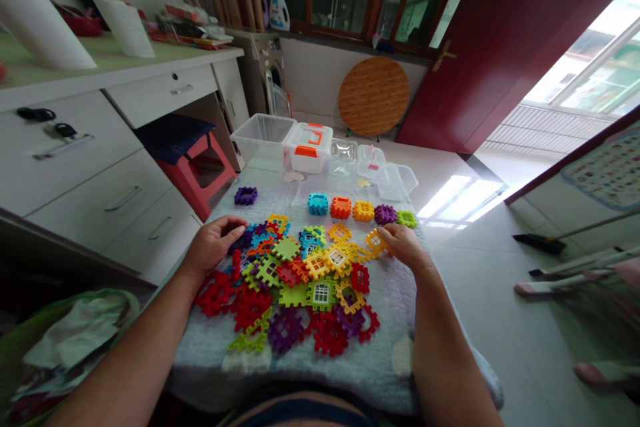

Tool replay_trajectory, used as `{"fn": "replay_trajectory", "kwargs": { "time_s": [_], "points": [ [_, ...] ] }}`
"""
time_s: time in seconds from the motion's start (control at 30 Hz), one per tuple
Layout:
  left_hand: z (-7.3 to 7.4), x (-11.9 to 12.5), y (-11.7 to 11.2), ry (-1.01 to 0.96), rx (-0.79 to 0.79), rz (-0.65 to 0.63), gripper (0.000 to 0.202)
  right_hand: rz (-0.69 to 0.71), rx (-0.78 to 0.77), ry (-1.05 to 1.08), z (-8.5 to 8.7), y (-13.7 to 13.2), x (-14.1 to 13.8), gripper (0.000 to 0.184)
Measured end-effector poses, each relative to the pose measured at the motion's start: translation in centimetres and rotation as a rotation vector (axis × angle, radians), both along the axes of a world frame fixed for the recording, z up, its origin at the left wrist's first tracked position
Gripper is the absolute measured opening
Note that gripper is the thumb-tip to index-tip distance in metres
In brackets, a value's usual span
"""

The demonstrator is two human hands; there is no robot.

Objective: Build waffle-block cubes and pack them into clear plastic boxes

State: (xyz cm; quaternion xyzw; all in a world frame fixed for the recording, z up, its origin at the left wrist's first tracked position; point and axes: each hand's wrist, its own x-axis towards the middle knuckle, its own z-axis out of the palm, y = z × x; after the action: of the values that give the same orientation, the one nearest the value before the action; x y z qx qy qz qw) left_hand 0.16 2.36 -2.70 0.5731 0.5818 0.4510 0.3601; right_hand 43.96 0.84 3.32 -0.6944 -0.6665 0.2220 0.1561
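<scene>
A heap of toothed plastic building panels in red, yellow, green, blue and purple lies across the cloth-covered table. My right hand pinches a yellow window panel at the right side of the heap. At the opposite edge rests my left hand, its thumb and index finger slightly apart. Dark blue panels lie against or just beside those fingertips; I see nothing held there. Behind the heap stands a row of sorted stacks: blue, orange, yellow, purple and green.
A separate dark purple stack sits at the back left. Along the table's far edge are an uncovered clear bin, a lidded box with orange latches and smaller clear containers. A pink stool stands left, under the desk.
</scene>
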Motion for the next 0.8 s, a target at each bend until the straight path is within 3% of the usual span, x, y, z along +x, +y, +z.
{"fn": "replay_trajectory", "kwargs": {
  "time_s": [0.17,0.3,0.47,0.8],
  "points": [
    [0.2,0.1,-0.1,0.005,-0.003,0.001,0.041,-0.042,0.11,-0.2,0.2,-0.2,-0.2,0.027],
    [0.5,0.2,-0.2,-0.003,-0.023,0.003,0.041,-0.055,0.181,-0.257,-0.2,-0.7,-1.8,0.032],
    [0.6,0.2,-0.2,-0.007,-0.03,0.011,0.043,-0.028,0.188,-0.37,-1.2,-0.9,-3.1,0.042],
    [0.5,0.3,-0.2,-0.062,-0.047,0.015,0.04,-0.017,0.103,-0.352,-1.6,-0.5,-1.9,0.042]
  ]
}}
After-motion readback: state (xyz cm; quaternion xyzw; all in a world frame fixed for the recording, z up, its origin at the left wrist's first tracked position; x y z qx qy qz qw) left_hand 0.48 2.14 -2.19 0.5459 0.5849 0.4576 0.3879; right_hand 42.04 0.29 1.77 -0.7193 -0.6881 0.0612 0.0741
